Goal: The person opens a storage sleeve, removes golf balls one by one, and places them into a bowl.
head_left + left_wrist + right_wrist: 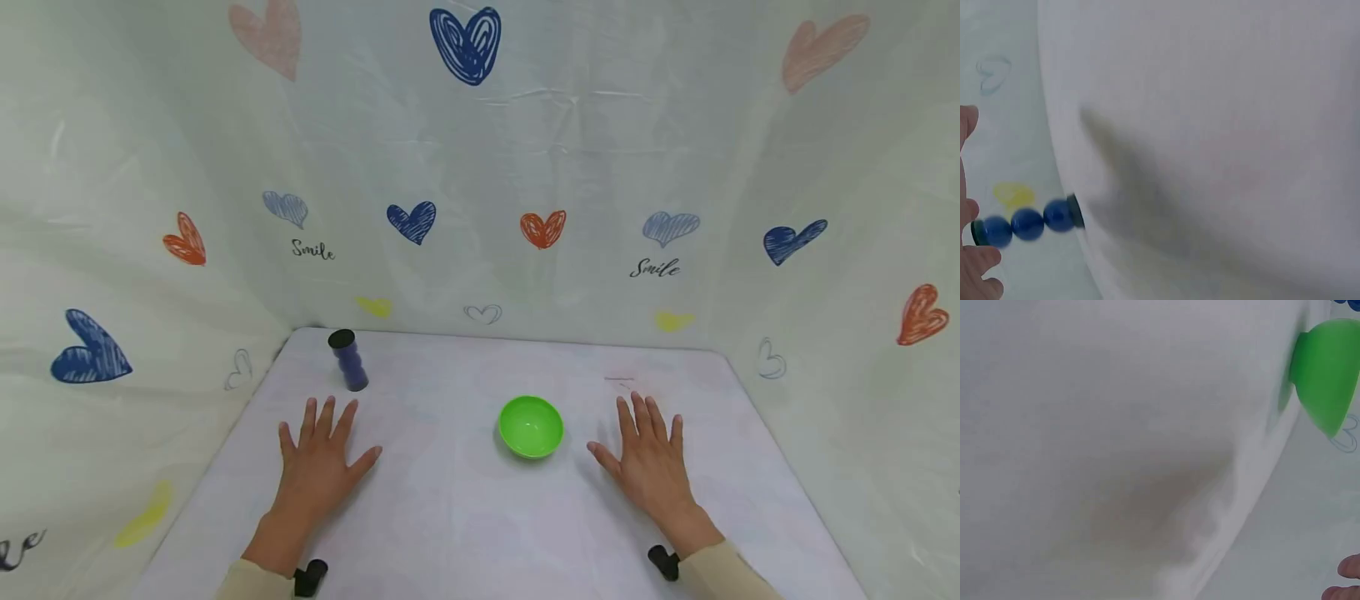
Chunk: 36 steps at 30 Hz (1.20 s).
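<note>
A bright green bowl (531,427) stands on the white tabletop, a little right of its middle; its side shows at the upper right of the right wrist view. Toward the back left stands a blue bottle-like object (351,363) with a black top, which the left wrist view shows as stacked round bulges (1027,224) between dark ends. My left hand (318,462), fingers spread, is just in front of this object without holding it. To the right of the bowl is my right hand (651,462), its fingers extended and apart from the bowl. Both palms face down.
The white table (450,517) is bordered by pale curtains (570,150) at the back and sides, printed with hearts and the word Smile. A black wrist-worn piece (310,577) sits at the left cuff, another (663,562) at the right.
</note>
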### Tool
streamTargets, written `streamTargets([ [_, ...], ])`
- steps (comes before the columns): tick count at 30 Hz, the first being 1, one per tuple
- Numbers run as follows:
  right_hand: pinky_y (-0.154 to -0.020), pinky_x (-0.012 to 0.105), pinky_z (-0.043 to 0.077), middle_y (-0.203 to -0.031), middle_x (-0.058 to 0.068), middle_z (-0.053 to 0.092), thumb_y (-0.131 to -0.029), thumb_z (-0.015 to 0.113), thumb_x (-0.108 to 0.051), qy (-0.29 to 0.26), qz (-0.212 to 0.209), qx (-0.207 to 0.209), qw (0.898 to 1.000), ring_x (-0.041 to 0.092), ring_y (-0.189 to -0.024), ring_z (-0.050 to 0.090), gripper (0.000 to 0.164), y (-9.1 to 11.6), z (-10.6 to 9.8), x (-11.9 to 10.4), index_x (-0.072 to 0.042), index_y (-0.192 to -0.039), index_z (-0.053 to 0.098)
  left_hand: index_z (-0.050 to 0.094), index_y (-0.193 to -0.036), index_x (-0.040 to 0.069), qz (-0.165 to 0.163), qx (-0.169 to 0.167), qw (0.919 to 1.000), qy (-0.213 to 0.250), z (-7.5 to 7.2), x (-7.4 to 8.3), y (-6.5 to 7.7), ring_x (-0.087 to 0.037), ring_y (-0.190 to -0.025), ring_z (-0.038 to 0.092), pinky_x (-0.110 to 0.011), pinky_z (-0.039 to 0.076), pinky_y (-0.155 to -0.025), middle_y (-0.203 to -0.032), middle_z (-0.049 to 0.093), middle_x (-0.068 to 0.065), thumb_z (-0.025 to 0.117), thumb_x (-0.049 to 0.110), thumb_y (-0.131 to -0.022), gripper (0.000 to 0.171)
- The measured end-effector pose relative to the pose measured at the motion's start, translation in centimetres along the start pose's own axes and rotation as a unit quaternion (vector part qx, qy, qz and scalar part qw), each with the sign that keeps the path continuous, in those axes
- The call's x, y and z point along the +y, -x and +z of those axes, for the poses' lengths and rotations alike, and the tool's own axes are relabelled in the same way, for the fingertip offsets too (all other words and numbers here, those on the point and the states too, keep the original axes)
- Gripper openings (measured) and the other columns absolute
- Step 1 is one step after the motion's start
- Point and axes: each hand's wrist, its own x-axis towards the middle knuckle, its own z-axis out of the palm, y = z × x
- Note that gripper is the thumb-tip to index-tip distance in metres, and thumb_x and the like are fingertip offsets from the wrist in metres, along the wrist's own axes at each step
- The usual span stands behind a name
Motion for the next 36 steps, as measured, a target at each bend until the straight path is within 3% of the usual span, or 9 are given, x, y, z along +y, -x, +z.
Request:
streamTargets([
  [5, -0.125, 0.070, 0.014, -0.165, 0.029, 0.036, -0.097, 0.072, -0.050, -0.023, -0.037, 0.011, 0.999, 0.047, -0.155, 0.028, 0.089, -2.0, -0.3, -2.6, 0.004, -0.159, 0.036, 0.038, -0.160, 0.005, -0.009, 0.038, 0.9991, 0.014, -1.5, -2.5, -1.5, -0.057, -0.155, 0.017, -0.086, 0.008, -0.114, -0.162, 0.032, -0.036, 0.070, 0.052, -0.097, 0.085],
  [9, -0.126, 0.066, 0.017, -0.166, 0.027, 0.035, -0.098, 0.071, -0.049, -0.026, -0.080, 0.005, 0.996, 0.045, -0.156, 0.029, 0.089, -3.8, -0.3, -5.7, 0.004, -0.160, 0.035, 0.039, -0.157, 0.002, -0.014, 0.070, 0.9972, 0.020, -2.9, -4.3, -3.5, -0.060, -0.152, 0.021, -0.087, 0.013, -0.112, -0.158, 0.035, -0.037, 0.071, 0.047, -0.097, 0.081],
  [15, -0.126, 0.064, 0.023, -0.166, 0.022, 0.039, -0.097, 0.072, -0.051, -0.023, -0.145, 0.009, 0.989, 0.042, -0.156, 0.033, 0.088, -6.3, 0.5, -11.3, 0.001, -0.160, 0.039, 0.042, -0.154, -0.002, -0.004, 0.087, 0.9961, 0.015, -4.2, -5.6, -6.7, -0.060, -0.151, 0.024, -0.085, 0.016, -0.113, -0.153, 0.041, -0.037, 0.073, 0.042, -0.097, 0.078],
  [22, -0.126, 0.061, 0.028, -0.165, 0.019, 0.042, -0.101, 0.065, -0.056, -0.012, -0.217, 0.004, 0.976, 0.037, -0.156, 0.037, 0.083, -7.3, 1.7, -17.7, -0.001, -0.159, 0.041, 0.043, -0.152, -0.003, 0.005, 0.087, 0.9962, 0.000, -3.6, -6.1, -9.5, -0.058, -0.151, 0.027, -0.081, 0.018, -0.117, -0.151, 0.045, -0.036, 0.073, 0.042, -0.097, 0.078],
  [26, -0.126, 0.059, 0.028, -0.166, 0.016, 0.042, -0.102, 0.060, -0.059, 0.003, -0.235, -0.010, 0.972, 0.034, -0.156, 0.036, 0.083, -7.3, 2.6, -20.4, -0.004, -0.160, 0.041, 0.042, -0.154, -0.003, 0.007, 0.085, 0.9964, 0.001, -3.2, -6.3, -10.8, -0.056, -0.152, 0.028, -0.079, 0.018, -0.119, -0.151, 0.046, -0.035, 0.073, 0.046, -0.098, 0.081],
  [36, -0.128, 0.057, 0.025, -0.171, 0.012, 0.035, -0.103, 0.051, -0.066, 0.036, -0.251, -0.066, 0.965, 0.029, -0.160, 0.030, 0.086, -6.8, 4.6, -24.1, -0.009, -0.165, 0.034, 0.047, -0.150, -0.003, 0.035, 0.099, 0.9945, -0.001, -2.7, -6.2, -12.4, -0.051, -0.147, 0.039, -0.076, 0.023, -0.120, -0.148, 0.051, -0.031, 0.076, 0.045, -0.096, 0.078],
])
